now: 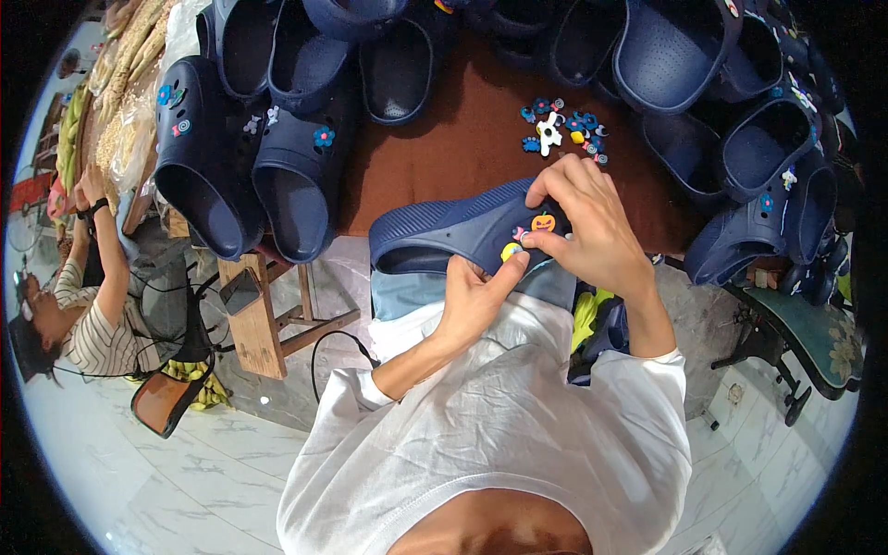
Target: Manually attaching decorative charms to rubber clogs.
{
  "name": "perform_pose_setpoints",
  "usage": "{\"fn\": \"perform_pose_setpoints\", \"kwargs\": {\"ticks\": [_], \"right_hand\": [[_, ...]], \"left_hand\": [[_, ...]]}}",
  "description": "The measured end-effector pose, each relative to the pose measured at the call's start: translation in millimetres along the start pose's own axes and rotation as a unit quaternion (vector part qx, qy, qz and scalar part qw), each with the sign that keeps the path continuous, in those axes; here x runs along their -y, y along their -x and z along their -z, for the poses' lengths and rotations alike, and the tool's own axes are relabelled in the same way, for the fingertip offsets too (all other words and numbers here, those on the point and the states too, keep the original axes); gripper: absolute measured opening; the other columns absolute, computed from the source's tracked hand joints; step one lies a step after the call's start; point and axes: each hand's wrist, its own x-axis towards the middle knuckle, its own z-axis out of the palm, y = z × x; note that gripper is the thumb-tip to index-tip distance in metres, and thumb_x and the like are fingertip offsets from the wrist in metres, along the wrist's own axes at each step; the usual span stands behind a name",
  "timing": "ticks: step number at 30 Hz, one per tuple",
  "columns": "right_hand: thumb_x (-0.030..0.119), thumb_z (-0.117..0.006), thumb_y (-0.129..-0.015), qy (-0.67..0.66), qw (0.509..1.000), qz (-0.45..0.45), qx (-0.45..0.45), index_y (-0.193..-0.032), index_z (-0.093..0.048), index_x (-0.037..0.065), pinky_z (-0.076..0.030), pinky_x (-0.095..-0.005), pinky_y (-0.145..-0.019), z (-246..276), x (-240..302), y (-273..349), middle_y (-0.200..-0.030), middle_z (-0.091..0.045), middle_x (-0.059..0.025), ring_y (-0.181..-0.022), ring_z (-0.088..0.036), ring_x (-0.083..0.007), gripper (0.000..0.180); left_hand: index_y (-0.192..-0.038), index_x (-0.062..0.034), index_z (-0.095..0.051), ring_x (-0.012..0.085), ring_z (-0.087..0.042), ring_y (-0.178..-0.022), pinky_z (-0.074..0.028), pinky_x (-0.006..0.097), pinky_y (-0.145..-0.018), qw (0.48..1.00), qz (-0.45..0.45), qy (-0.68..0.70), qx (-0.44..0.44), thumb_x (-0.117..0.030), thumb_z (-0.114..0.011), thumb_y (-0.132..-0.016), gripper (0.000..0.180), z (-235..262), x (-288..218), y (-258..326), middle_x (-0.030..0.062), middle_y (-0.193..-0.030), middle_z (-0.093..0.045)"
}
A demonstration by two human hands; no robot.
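Note:
A navy foam clog (444, 222) lies on its side across my lap, toe to the right. My left hand (476, 301) grips it at the opening, its fingers hidden inside and its thumb by a yellow charm (510, 251). Over the toe curls my right hand (597, 227), fingers on the upper edge and thumb against a small pink charm (519, 235). An orange pumpkin charm (543, 223) sits beside that thumb. Beyond the clog, a small pile of loose charms (585, 122) in blue, white, yellow and pink rests on the brown cloth (444, 166).
Navy clogs with charms (301, 180) stand at the left of the table, and more clogs (671, 60) crowd the far right. A phone (241, 292) lies on a wooden stool (254, 338). Another person (102, 277) works at far left. A chair (800, 333) stands at right.

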Motion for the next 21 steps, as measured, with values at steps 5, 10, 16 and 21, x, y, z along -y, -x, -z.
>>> {"fn": "perform_pose_setpoints", "kwargs": {"ticks": [5, 10, 16, 21], "right_hand": [[0.019, -0.081, -0.069, -0.008, 1.000, -0.008, 0.019, -0.094, -0.058, 0.008, -0.040, -0.0396, -0.087, -1.4, -8.4, -4.7, -0.099, -0.053, -0.0072, -0.099, -0.052, -0.0279, 0.036], [0.022, -0.082, -0.068, -0.068, 0.997, -0.004, 0.025, -0.095, -0.060, 0.007, -0.040, -0.0390, -0.090, -6.3, -22.6, -8.8, -0.100, -0.054, -0.0070, -0.101, -0.052, -0.0278, 0.037], [0.020, -0.078, -0.076, -0.194, 0.981, -0.020, -0.017, -0.100, -0.066, 0.004, -0.044, -0.0384, -0.096, -6.8, -33.9, 0.4, -0.107, -0.059, -0.0091, -0.108, -0.057, -0.0277, 0.031], [0.014, -0.071, -0.084, -0.130, 0.989, -0.029, -0.062, -0.102, -0.068, 0.006, -0.045, -0.0390, -0.095, -7.6, -39.1, 7.5, -0.109, -0.061, -0.0098, -0.107, -0.060, -0.0289, 0.020]], "left_hand": [[-0.124, 0.0017, -0.061, 0.0099, -0.061, -0.100, -0.049, 0.027, -0.090, 0.998, 0.048, -0.023, 0.039, -0.008, -0.064, -0.095, 0.031, 9.0, 1.8, 1.4, 0.0034, -0.114, -0.067], [-0.123, 0.0003, -0.062, 0.0085, -0.061, -0.097, -0.049, 0.027, -0.088, 0.996, 0.042, 0.074, 0.035, -0.009, -0.065, -0.095, 0.030, 8.9, -4.0, -4.3, 0.0035, -0.111, -0.068], [-0.122, 0.0021, -0.062, 0.0119, -0.063, -0.105, -0.048, 0.029, -0.095, 0.974, 0.093, 0.201, 0.036, -0.011, -0.066, -0.094, 0.031, 23.7, 1.5, -13.5, 0.0079, -0.117, -0.068], [-0.123, 0.0065, -0.057, 0.0223, -0.063, -0.113, -0.049, 0.037, -0.101, 0.942, 0.142, 0.303, 0.010, -0.015, -0.058, -0.095, 0.035, 34.0, 1.6, -24.9, 0.0151, -0.125, -0.064]]}}
